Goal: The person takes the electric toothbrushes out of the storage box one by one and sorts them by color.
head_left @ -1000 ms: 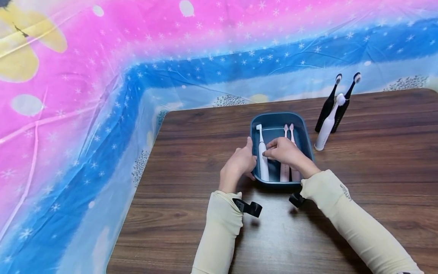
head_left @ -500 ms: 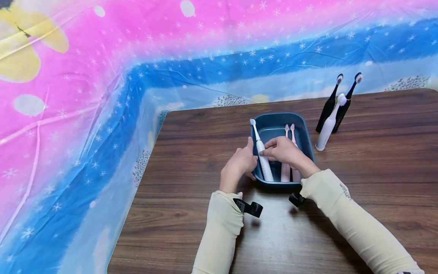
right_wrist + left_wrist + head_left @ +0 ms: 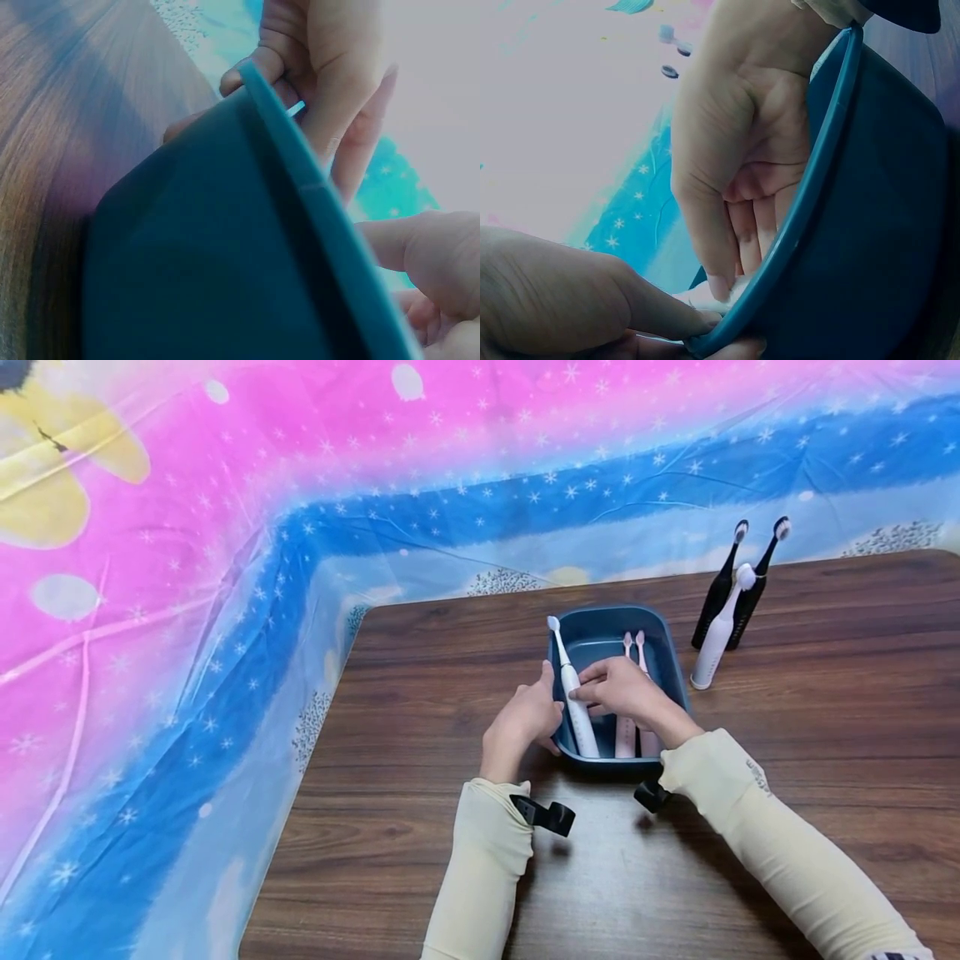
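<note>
A dark blue plastic bin (image 3: 618, 764) stands on the table, shown in all three views. My left hand (image 3: 525, 714) grips its left rim; in the left wrist view the left hand (image 3: 562, 296) has its thumb inside the rim and fingers outside. My right hand (image 3: 624, 689) reaches into the bin and pinches a white electric toothbrush (image 3: 582, 722) by its handle. That toothbrush leans in the bin's left side, its head above the left rim at the back. Two pink electric toothbrushes (image 3: 625, 742) lie in the bin, partly hidden under my right hand and wrist.
Right of the bin, one white electric toothbrush (image 3: 714, 647) and two black electric toothbrushes (image 3: 712, 602) stand upright. The dark wooden table (image 3: 390, 735) meets a pink and blue patterned cloth (image 3: 420, 518) behind and to the left.
The head of the white toothbrush in my right hand has risen and swung left onto the rim, while its base has shifted slightly right. My left hand keeps its grip.
</note>
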A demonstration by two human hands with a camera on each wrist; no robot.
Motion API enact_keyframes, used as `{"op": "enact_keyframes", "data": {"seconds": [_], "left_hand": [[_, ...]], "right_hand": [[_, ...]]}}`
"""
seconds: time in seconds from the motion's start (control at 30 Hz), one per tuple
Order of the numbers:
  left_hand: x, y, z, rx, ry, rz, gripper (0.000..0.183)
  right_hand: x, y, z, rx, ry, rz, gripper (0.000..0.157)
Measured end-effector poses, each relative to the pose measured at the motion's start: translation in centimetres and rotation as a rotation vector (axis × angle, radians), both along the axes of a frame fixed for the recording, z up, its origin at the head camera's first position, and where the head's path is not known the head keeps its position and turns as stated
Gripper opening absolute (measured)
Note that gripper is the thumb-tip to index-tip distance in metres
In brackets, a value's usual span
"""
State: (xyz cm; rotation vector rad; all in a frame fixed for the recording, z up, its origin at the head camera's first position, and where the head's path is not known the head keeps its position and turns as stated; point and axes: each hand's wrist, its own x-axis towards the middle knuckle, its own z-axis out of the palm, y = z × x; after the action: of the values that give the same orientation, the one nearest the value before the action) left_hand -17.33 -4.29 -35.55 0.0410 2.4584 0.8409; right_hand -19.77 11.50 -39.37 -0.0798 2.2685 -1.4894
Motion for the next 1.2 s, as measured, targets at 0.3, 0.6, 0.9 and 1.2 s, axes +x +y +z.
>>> {"op": "enact_keyframes", "data": {"seconds": [0.3,0.6,0.9,1.2], "left_hand": [[-0.1,0.0,-0.1,-0.025,0.012,-0.015,0.066],[-0.1,0.1,-0.1,-0.029,0.011,-0.01,0.067],[-0.3,-0.1,0.0,-0.022,0.003,-0.008,0.067],[-0.3,0.0,-0.1,-0.026,-0.007,-0.009,0.068]], "right_hand": [[0.2,0.8,0.7,-0.014,0.045,-0.021,0.041],[0.6,1.6,1.6,-0.008,0.119,-0.031,0.041],[0.9,1.9,2.0,0.008,0.168,-0.054,0.042],[1.6,2.5,2.5,0.017,0.213,-0.076,0.043]]}}
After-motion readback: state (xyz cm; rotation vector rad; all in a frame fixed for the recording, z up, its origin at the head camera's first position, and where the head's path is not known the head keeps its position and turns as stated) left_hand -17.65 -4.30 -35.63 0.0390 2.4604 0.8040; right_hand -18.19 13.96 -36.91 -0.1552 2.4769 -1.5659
